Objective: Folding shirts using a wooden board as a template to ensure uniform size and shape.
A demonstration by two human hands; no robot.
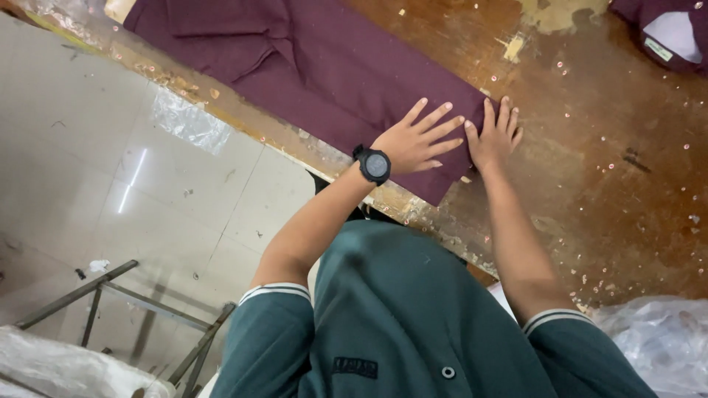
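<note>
A dark maroon garment (310,66) lies folded flat along a worn brown wooden table (590,162). My left hand (417,140), with a black watch (375,165) on its wrist, rests flat on the garment's near end, fingers spread. My right hand (494,136) presses palm-down beside it, on the garment's end edge where the cloth meets the bare wood. Neither hand holds anything.
Another maroon garment with a white inner patch (667,33) lies at the table's far right corner. Clear plastic bags (660,339) sit at lower right and lower left. A metal frame (125,309) stands on the pale tiled floor (110,162), where a plastic scrap (188,118) lies.
</note>
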